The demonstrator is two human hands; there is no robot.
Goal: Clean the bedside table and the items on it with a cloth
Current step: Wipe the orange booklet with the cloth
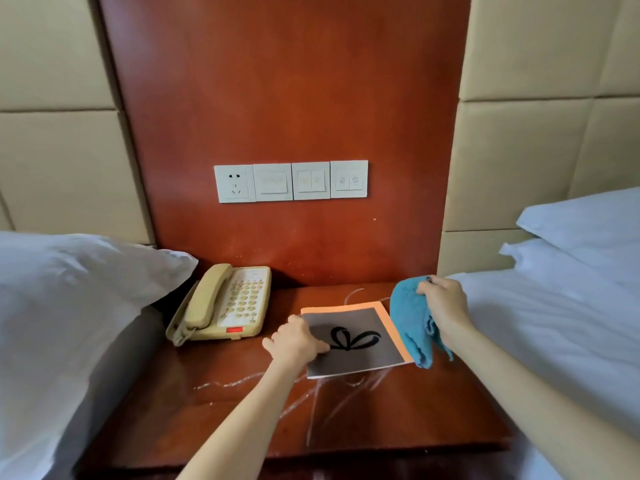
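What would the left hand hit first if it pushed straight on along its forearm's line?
The left hand holds the booklet, so that would be pushed first. Beyond it looks like bare table, then probably the wooden back panel; the phone sits off to the left.

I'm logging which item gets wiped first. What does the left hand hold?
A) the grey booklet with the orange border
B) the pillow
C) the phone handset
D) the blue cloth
A: the left hand pinches the left edge of the grey booklet, while the right hand holds the blue cloth and the phone lies untouched.
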